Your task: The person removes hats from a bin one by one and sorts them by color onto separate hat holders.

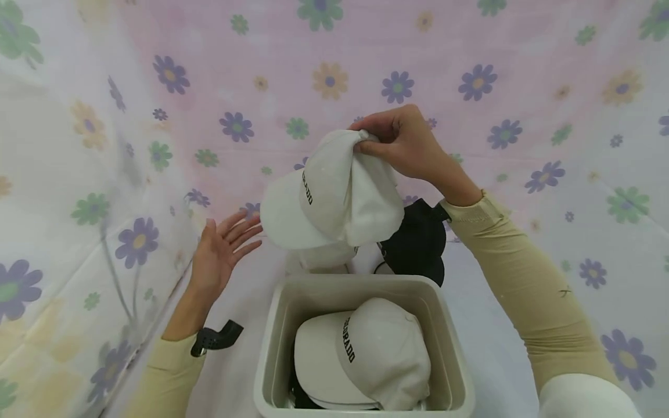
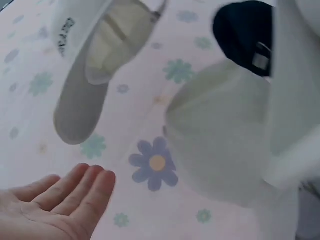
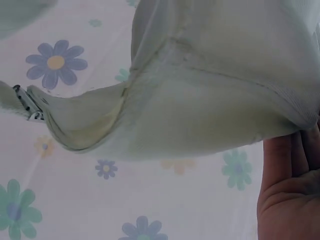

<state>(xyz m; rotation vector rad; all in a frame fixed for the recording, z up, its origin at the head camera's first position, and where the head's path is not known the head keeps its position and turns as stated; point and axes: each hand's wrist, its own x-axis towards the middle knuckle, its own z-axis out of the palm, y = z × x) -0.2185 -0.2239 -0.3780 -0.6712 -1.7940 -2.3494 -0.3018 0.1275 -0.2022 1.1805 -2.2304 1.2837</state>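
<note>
A white baseball cap (image 1: 331,186) with black lettering hangs above the far rim of the bin, its brim pointing left. My right hand (image 1: 410,142) pinches the top of its crown between thumb and fingers, bunching the fabric. In the right wrist view the cap's side and back strap (image 3: 32,105) show close up, the right hand (image 3: 287,195) at its edge. Just left of the brim, my left hand (image 1: 219,252) holds nothing, its fingers extended. A second white lettered cap (image 1: 387,354) lies in the beige bin (image 1: 269,348), over something dark.
Behind the bin sit another white cap (image 1: 326,257), partly hidden by the held one, and a black cap (image 1: 420,244) to its right. Flower-printed cloth (image 1: 334,35) hangs at the back and sides. A pale surface (image 1: 470,302) lies under the bin.
</note>
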